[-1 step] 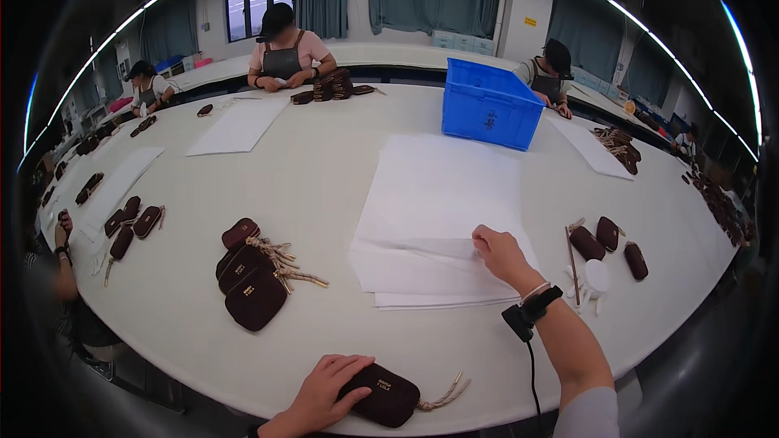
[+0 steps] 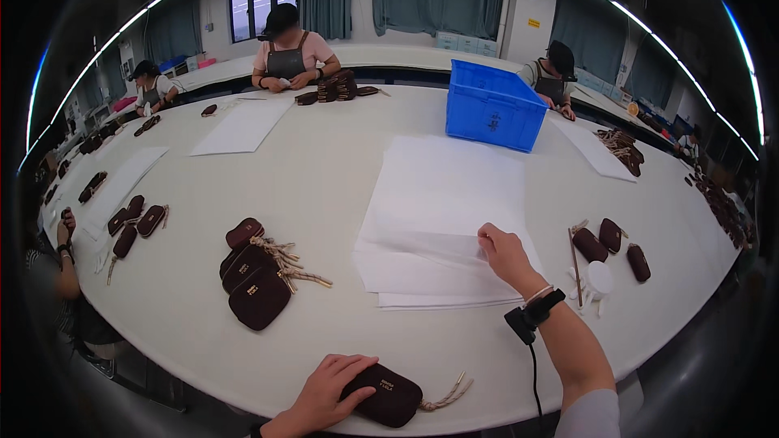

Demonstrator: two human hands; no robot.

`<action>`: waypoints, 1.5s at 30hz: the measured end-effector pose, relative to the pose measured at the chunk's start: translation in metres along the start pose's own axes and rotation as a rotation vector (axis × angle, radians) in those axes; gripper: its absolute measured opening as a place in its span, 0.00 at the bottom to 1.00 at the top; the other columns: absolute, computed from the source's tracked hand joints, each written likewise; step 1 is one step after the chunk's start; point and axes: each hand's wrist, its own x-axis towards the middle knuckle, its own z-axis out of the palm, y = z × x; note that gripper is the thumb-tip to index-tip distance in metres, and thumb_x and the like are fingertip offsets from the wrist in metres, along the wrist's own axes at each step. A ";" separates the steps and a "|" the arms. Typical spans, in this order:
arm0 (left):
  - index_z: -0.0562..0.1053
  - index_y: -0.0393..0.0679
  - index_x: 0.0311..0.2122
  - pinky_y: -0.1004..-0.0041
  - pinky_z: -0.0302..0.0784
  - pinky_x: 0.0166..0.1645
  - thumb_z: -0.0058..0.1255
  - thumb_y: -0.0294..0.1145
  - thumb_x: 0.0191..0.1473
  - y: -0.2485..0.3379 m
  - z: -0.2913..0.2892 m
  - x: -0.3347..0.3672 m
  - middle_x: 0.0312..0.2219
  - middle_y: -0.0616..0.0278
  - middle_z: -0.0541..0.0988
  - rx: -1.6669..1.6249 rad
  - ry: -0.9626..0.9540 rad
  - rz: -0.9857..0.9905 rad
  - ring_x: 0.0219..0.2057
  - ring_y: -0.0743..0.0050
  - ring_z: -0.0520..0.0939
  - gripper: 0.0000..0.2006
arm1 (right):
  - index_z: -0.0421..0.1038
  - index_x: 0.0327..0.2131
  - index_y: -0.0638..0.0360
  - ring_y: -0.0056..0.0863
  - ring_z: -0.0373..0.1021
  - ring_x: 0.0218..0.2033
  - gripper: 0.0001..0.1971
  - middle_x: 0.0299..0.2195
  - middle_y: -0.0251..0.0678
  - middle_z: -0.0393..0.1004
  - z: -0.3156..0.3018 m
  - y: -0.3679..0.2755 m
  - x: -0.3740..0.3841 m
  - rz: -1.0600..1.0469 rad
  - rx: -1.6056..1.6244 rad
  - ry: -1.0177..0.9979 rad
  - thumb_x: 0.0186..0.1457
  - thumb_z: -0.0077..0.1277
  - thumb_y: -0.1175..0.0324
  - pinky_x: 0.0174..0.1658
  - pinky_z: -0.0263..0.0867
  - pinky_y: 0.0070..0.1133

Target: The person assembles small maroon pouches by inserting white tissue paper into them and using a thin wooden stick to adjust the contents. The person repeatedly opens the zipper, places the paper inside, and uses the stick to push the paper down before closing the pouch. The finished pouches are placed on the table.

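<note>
My left hand (image 2: pixel 326 393) holds a dark brown zip pouch (image 2: pixel 389 396) at the table's near edge. Its fingers lie over the pouch's left end, with the thumb across the front. A beige cord pull with metal tips trails from the pouch's right end. My right hand (image 2: pixel 505 255) pinches the edge of a thin white sheet (image 2: pixel 430 245), which is raised and folded back a little over a stack of white paper (image 2: pixel 446 186). Left of the stack lies a pile of brown pouches (image 2: pixel 256 284), overlapping, with their cord pulls toward the paper.
Behind the paper stands a blue plastic crate (image 2: pixel 492 113). To the right are several loose pouches (image 2: pixel 610 235), a brown stick (image 2: pixel 574 264) and a round white object (image 2: pixel 598 277). Co-workers sit around the curved white table (image 2: pixel 187 308) with more pouches and paper. A black cable (image 2: pixel 535 377) hangs from my right wrist.
The whole view has shifted very slightly. Both hands keep their hold on the pouch and the sheet.
</note>
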 end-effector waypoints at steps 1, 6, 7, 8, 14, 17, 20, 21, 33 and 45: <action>0.73 0.44 0.56 0.66 0.72 0.55 0.64 0.38 0.53 0.002 0.000 0.003 0.49 0.58 0.79 0.007 -0.021 -0.005 0.46 0.59 0.76 0.26 | 0.68 0.41 0.59 0.34 0.72 0.27 0.07 0.24 0.43 0.74 -0.001 -0.004 -0.002 0.009 0.088 0.051 0.65 0.46 0.68 0.35 0.67 0.32; 0.74 0.49 0.57 0.68 0.75 0.49 0.64 0.43 0.53 0.001 -0.013 -0.014 0.46 0.60 0.79 0.009 0.000 -0.085 0.42 0.60 0.77 0.26 | 0.65 0.47 0.56 0.31 0.69 0.26 0.12 0.21 0.40 0.69 0.002 -0.053 -0.031 0.067 0.235 -0.086 0.64 0.50 0.62 0.35 0.66 0.31; 0.74 0.50 0.57 0.68 0.76 0.48 0.64 0.44 0.53 0.000 -0.012 -0.017 0.46 0.60 0.79 -0.022 0.028 -0.096 0.41 0.61 0.77 0.27 | 0.65 0.49 0.55 0.34 0.70 0.26 0.17 0.22 0.41 0.70 0.000 -0.061 -0.040 0.047 0.254 -0.162 0.62 0.54 0.59 0.35 0.65 0.32; 0.73 0.51 0.58 0.69 0.76 0.45 0.65 0.44 0.53 0.001 -0.011 -0.016 0.43 0.60 0.79 -0.063 0.008 -0.148 0.40 0.63 0.78 0.27 | 0.65 0.53 0.53 0.34 0.68 0.26 0.23 0.23 0.41 0.70 0.001 -0.059 -0.049 -0.124 0.177 -0.105 0.59 0.58 0.57 0.35 0.65 0.32; 0.76 0.48 0.47 0.74 0.72 0.36 0.63 0.41 0.55 -0.007 -0.005 -0.018 0.34 0.66 0.78 -0.202 -0.018 -0.195 0.30 0.75 0.75 0.17 | 0.76 0.41 0.59 0.38 0.65 0.28 0.18 0.27 0.39 0.65 -0.011 -0.032 -0.072 -0.185 -0.124 -0.111 0.44 0.66 0.73 0.33 0.63 0.30; 0.76 0.46 0.42 0.72 0.73 0.40 0.61 0.38 0.57 -0.010 0.006 -0.029 0.34 0.66 0.78 -0.222 0.052 -0.158 0.34 0.72 0.78 0.11 | 0.74 0.33 0.66 0.39 0.65 0.27 0.10 0.28 0.40 0.66 -0.007 -0.023 -0.065 -0.269 -0.114 -0.035 0.44 0.61 0.79 0.32 0.62 0.28; 0.74 0.45 0.40 0.70 0.74 0.43 0.59 0.35 0.59 0.003 0.012 -0.030 0.33 0.64 0.78 -0.274 0.080 -0.139 0.37 0.68 0.79 0.08 | 0.71 0.31 0.68 0.40 0.67 0.29 0.08 0.31 0.42 0.69 -0.006 -0.046 -0.064 -0.339 0.033 0.069 0.45 0.58 0.81 0.33 0.63 0.26; 0.74 0.45 0.40 0.70 0.75 0.43 0.59 0.35 0.59 0.007 0.017 -0.026 0.33 0.64 0.78 -0.280 0.094 -0.118 0.37 0.68 0.79 0.09 | 0.69 0.30 0.69 0.40 0.67 0.29 0.08 0.32 0.43 0.70 -0.011 -0.058 -0.067 -0.353 0.090 0.112 0.46 0.58 0.81 0.34 0.63 0.25; 0.75 0.44 0.47 0.69 0.79 0.43 0.59 0.38 0.59 0.006 0.046 -0.042 0.40 0.61 0.82 0.122 0.191 0.315 0.42 0.66 0.83 0.14 | 0.73 0.54 0.59 0.51 0.73 0.31 0.25 0.33 0.51 0.76 -0.009 -0.154 -0.148 -0.588 0.459 -0.558 0.50 0.49 0.85 0.36 0.69 0.33; 0.80 0.49 0.48 0.70 0.78 0.49 0.60 0.38 0.57 0.023 0.017 -0.036 0.39 0.68 0.84 0.101 -0.128 0.146 0.43 0.67 0.84 0.14 | 0.76 0.43 0.54 0.24 0.68 0.28 0.16 0.34 0.31 0.72 -0.003 -0.164 -0.135 -0.884 0.015 -0.337 0.47 0.55 0.73 0.25 0.64 0.19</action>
